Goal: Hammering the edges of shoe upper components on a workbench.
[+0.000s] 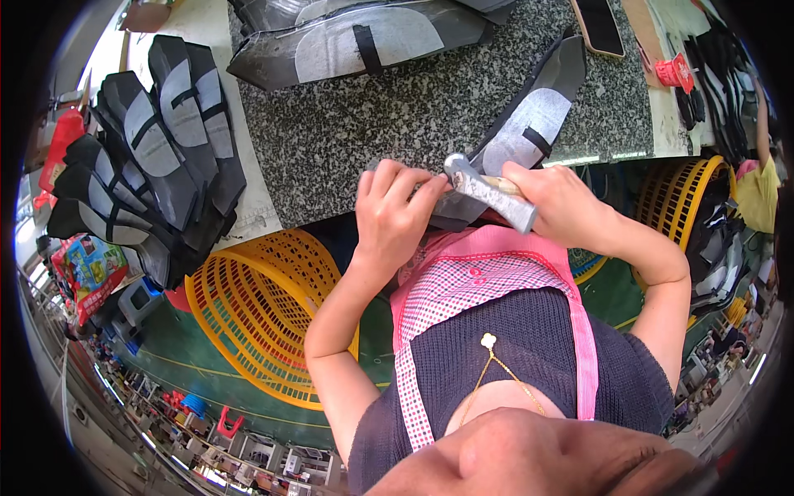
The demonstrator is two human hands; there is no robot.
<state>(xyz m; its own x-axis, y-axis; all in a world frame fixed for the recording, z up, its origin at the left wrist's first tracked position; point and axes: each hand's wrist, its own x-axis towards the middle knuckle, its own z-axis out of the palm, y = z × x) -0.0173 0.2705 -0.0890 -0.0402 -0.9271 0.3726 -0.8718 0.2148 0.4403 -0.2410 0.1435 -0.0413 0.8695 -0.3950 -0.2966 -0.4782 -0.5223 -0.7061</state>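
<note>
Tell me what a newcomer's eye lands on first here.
At centre, the right hand grips a metal hammer over a dark shoe piece at the edge of the granite slab, while the left hand pinches that piece. A yellow basket sits lower left, below a fanned stack of similar pieces.

We are looking down from a single head-worn fisheye camera, facing steeply downward over the chest; the granite table (372,124) is lying ahead at the top of frame; both hands are sitting close beneath the lens, mid-frame; straight edges are bending toward the dark round rim.
</note>
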